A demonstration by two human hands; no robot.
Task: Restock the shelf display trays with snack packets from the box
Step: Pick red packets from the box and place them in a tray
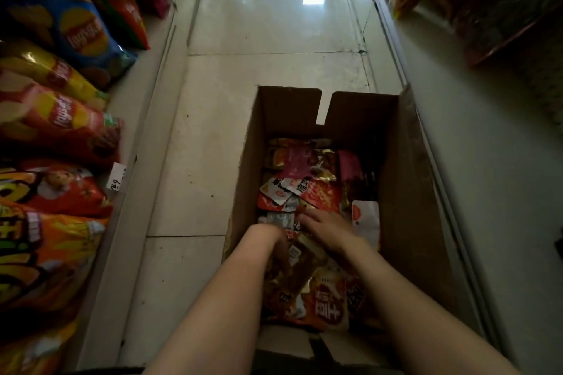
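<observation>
Currently you are reaching both arms down into the cardboard box (405, 192), which is standing open on the tiled floor (274, 24) of the aisle. Your right hand (327, 228) is lying palm down on the snack packets (307, 189), fingers fairly straight and spread, not curling round anything. Your left hand (274, 240), just beside it, is bending down at the wrist, its fingers going in among the packets next to a brown packet (304, 271). The fingers are mostly hidden, so you cannot tell whether it is gripping. Packets are covering the box bottom ahead of, under and behind both hands. A white packet (367, 216) is lying just right of your right hand. An orange packet (327, 301) is lying between your forearms. Chip bags (70, 27) are lining the shelf well left of your left hand, with a price tag (117, 181) on the shelf edge.
</observation>
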